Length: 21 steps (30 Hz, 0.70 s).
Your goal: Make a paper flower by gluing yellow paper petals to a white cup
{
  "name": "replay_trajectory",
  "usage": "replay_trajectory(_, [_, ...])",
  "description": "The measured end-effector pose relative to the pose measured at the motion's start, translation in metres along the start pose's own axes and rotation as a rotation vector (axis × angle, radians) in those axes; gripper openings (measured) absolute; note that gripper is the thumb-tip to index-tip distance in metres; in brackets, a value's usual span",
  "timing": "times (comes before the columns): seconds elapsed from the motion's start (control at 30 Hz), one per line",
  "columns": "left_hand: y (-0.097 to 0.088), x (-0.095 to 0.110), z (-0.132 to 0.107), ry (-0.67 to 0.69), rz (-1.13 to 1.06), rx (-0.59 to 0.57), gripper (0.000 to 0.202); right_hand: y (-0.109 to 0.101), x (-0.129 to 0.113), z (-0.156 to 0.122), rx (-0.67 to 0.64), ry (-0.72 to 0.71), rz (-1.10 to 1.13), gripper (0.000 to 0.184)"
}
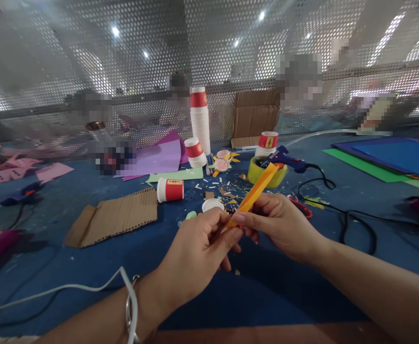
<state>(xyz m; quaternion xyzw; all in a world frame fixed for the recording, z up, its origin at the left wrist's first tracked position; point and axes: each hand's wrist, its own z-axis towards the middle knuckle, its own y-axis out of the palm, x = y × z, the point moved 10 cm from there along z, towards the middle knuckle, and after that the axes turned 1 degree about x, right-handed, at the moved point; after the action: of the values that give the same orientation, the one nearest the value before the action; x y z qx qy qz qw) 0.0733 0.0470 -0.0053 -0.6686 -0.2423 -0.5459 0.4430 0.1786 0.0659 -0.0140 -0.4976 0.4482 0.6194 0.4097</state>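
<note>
A folded strip of yellow-orange paper is held between my two hands above the blue table. My left hand pinches its lower end between thumb and fingers. Higher up the strip, my right hand grips it, thumb lying along the paper. The fingertips hide the strip's lower end. Just beyond the hands lie a white lid-like disc and paper scraps. A roll of yellow tape sits behind the strip, with a blue glue gun resting on it.
A tall stack of paper cups stands at the back, and a red-and-white cup lies on its side. Corrugated cardboard lies left, coloured sheets right. A black cord crosses the right side. Perforated metal closes off the back.
</note>
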Motion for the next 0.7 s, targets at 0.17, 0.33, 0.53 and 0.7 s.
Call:
replay_trajectory(0.17, [-0.0003,-0.0022,0.0004,-0.026,-0.043,-0.013,0.023,-0.0031,0.0005,0.0010,0.015,0.003,-0.018,0.023])
replay_trajectory(0.33, [-0.0001,-0.0004,0.0016,-0.004,-0.002,-0.037,0.019,-0.0025,0.0019,0.0009,-0.001,0.024,-0.035,0.025])
replay_trajectory(0.53, [0.0019,0.0045,0.0004,0.044,0.052,-0.059,0.018,0.0001,-0.0001,0.0001,-0.019,0.021,-0.017,0.027])
replay_trajectory(0.7, [0.0039,0.0001,-0.0009,0.000,0.010,-0.071,0.019,-0.0006,0.0004,-0.0008,-0.008,0.025,-0.032,0.028])
